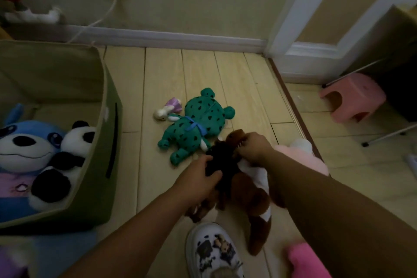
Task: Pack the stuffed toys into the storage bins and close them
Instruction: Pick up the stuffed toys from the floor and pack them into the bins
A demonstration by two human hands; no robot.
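Note:
A brown stuffed toy (pixel 246 189) with a dark mane and white patches lies on the floor in front of me. My left hand (pixel 200 178) grips its dark mane; my right hand (pixel 255 144) grips its brown head. Just beyond lies a green spotted plush (pixel 198 124) with a blue ribbon, and a small white and purple bunny toy (pixel 168 109) beside it. An open green fabric storage bin (pixel 106 142) stands at the left, holding a blue and white plush (pixel 24 144) and a panda (pixel 72 156). A pink plush (pixel 302 156) lies behind my right arm.
A pink plastic stool (pixel 354 97) stands at the right past a floor threshold. A white cable (pixel 106 11) runs from a wall socket behind the bin. My patterned shoe (pixel 214 253) is at the bottom, with another pink plush (pixel 304 262) at the bottom right.

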